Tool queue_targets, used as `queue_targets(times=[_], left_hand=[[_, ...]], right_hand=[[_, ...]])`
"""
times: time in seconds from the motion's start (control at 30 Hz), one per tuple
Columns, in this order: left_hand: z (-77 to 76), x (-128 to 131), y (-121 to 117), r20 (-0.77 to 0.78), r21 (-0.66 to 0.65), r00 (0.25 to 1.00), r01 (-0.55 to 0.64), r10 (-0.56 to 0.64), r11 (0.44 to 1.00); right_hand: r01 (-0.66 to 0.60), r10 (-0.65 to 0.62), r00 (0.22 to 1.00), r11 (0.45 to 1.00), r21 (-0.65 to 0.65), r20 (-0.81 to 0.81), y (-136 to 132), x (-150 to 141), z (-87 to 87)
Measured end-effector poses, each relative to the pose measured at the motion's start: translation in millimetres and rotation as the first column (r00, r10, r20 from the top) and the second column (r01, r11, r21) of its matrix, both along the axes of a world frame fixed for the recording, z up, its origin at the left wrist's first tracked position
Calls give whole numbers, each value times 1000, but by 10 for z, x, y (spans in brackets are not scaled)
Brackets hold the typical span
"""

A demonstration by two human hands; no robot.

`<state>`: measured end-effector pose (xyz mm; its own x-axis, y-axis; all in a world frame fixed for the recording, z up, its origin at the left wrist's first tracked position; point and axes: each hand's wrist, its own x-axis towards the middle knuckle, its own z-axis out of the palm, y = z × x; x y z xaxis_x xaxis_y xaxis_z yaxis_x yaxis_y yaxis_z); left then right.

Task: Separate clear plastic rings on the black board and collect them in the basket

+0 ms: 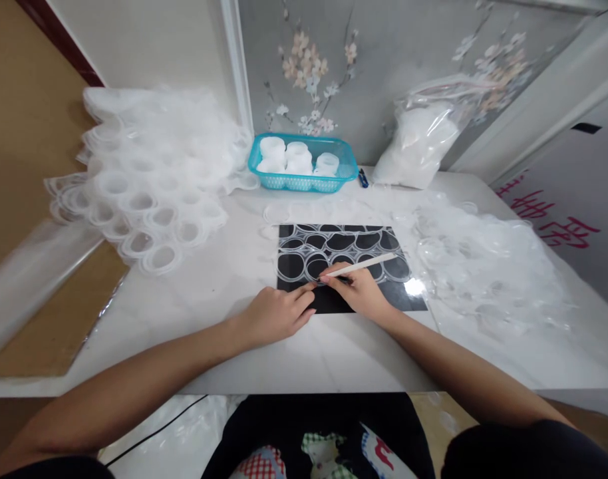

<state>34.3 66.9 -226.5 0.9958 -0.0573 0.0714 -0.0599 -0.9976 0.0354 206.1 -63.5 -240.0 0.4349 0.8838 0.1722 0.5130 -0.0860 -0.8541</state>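
Head view: two bare hands are working over a black mat [334, 305] on the white bench [224, 286].
Ring sheet: the clear sheet [344, 250] with rows of rings is lying on the mat.
Right hand [366, 293]: its fingers are pinching closed around a slim white stick [366, 263], whose tip is too small to make out.
Left hand [274, 313]: loosely half curled and gripping nothing visible, it is resting its index fingertip near that tip.
Slip risk: too hard a push could be sending the tip into the left fingertip just beside it.
Creep risk: with light pinning at one spot, a sideways pull could be shifting the sheet.
Glare risk: a bright reflection [414, 287] is sitting at the mat's right, possibly masking thin lines.
Snag risk: clear pieces [488, 266] are lying just beside the mat; the right forearm could be catching them.
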Motion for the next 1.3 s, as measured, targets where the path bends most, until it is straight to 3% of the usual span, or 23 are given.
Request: queue_targets(times=[0.23,0.37,0.5,0.63,0.73,0.83,0.9,0.93,1.0,1.07,1.13,1.2,1.3], left_hand=[[-10,6,-4,-10,-20,1000,-3,3,1000],[-9,1,4,-25,-55,1000,-5,4,998],[-7,13,22,-37,-133,999,-25,21,991],[-3,23,33,-59,-196,998,-48,37,979],[13,16,37,-62,-225,997,-59,46,973],[39,3,48,-66,-245,996,-73,58,967],[50,-6,58,-71,-259,995,-87,71,962],[50,-10,63,-75,-265,994,-93,75,960],[39,-20,72,-79,-276,994,-97,79,956],[19,-31,84,-66,-281,995,-94,79,955],[9,-43,111,-32,-307,996,-84,78,948],[43,-47,161,6,-394,997,-74,83,916],[246,-19,251,76,-600,981,-97,177,794]], right_hand=[[-8,7,999,1000,18,51,-21,7,-27],[-32,26,981,999,29,191,-44,-10,-46],[-149,131,905,989,12,405,-113,-43,-78],[-240,219,830,970,-25,514,-132,-38,-101],[-205,198,811,978,-49,550,-15,79,-95],[-36,15,811,999,23,584,179,369,19],[148,-227,807,971,185,545,272,619,197],[247,-362,790,927,284,495,290,737,311],[413,-586,736,786,460,339,260,913,555],[502,-667,728,673,543,154,164,965,763],[512,-594,805,696,504,2,42,880,900],[461,-447,885,799,386,-130,-70,691,981],[318,-226,911,918,238,-344,-189,347,1102]])
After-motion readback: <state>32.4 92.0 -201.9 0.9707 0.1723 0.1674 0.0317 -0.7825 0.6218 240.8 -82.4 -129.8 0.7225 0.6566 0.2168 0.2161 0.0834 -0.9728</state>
